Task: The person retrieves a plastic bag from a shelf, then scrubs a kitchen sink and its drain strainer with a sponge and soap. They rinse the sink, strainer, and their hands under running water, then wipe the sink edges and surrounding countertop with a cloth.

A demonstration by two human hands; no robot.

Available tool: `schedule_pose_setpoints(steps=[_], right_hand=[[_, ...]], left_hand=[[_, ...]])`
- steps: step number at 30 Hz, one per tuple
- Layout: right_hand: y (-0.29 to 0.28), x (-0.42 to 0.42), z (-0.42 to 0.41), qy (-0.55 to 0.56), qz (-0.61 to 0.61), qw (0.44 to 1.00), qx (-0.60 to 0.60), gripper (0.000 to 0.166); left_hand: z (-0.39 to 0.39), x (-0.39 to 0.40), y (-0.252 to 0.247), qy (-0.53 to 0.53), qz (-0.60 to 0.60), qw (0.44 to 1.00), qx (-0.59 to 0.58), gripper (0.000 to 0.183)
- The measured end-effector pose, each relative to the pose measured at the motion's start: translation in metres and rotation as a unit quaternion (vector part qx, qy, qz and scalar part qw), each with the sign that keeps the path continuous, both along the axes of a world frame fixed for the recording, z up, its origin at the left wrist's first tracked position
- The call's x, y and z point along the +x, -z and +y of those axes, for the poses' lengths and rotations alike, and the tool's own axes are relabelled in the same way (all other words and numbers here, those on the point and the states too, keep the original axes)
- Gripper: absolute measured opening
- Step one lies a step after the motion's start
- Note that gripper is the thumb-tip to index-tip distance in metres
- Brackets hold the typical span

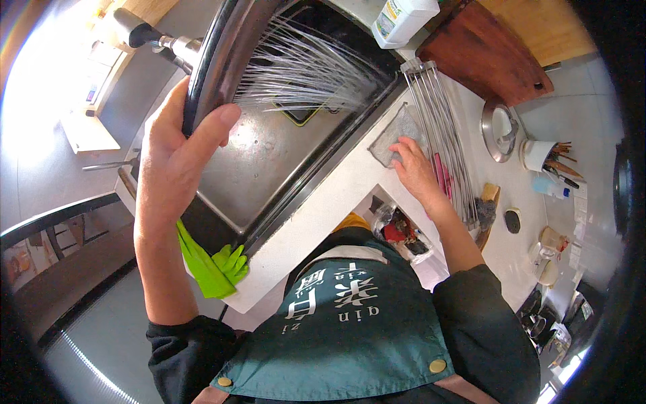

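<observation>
My left hand (174, 146) grips the thick rim of a dark pan or similar round vessel (222, 60), tilted up over the sink (252, 151). Only its edge side shows. Water streams (308, 70) fan out to the right from beside it and splash near the sink's far corner. Behind the vessel a faucet (176, 45) with a black part is partly covered. My right hand (416, 174) is at a grey mesh cloth (396, 134) lying on the white counter (323, 202). Its fingertips touch the cloth's edge; whether they pinch it is unclear.
A roll-up metal drying rack (444, 131) lies right of the cloth. Beyond stand a white bottle (404, 20), a reddish wooden board (484, 50), a metal lid (499, 131) and a utensil holder (537, 155). Green rubber gloves (212, 272) hang at the counter's left edge. An open drawer (404, 232) holds packets.
</observation>
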State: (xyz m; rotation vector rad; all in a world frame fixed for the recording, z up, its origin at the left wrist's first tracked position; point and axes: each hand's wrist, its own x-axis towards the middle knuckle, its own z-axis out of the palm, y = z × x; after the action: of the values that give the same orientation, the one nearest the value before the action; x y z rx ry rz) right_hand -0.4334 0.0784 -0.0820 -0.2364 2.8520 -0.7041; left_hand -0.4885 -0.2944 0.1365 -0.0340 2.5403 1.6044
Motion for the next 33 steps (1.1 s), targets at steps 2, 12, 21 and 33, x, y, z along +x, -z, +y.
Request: schedule_pose_setpoints(steps=[2, 12, 21, 33], right_hand=[[-0.003, 0.000, 0.001, 0.000, 0.003, 1.000, 0.006, 0.028], [0.002, -0.003, 0.002, 0.002, 0.012, 1.000, -0.002, 0.026], [-0.003, -0.006, 0.001, 0.004, 0.011, 1.000, -0.004, 0.025], [0.002, -0.006, 0.001, 0.014, 0.038, 0.999, -0.029, 0.021]], left_hand=[[0.007, -0.002, 0.003, -0.014, 0.006, 1.000, 0.021, 0.044], [0.019, -0.001, 0.008, -0.044, 0.017, 0.999, 0.010, 0.040], [0.014, 0.003, 0.017, -0.067, 0.022, 0.997, -0.010, 0.038], [0.029, -0.015, 0.059, -0.093, 0.159, 0.972, -0.144, 0.042]])
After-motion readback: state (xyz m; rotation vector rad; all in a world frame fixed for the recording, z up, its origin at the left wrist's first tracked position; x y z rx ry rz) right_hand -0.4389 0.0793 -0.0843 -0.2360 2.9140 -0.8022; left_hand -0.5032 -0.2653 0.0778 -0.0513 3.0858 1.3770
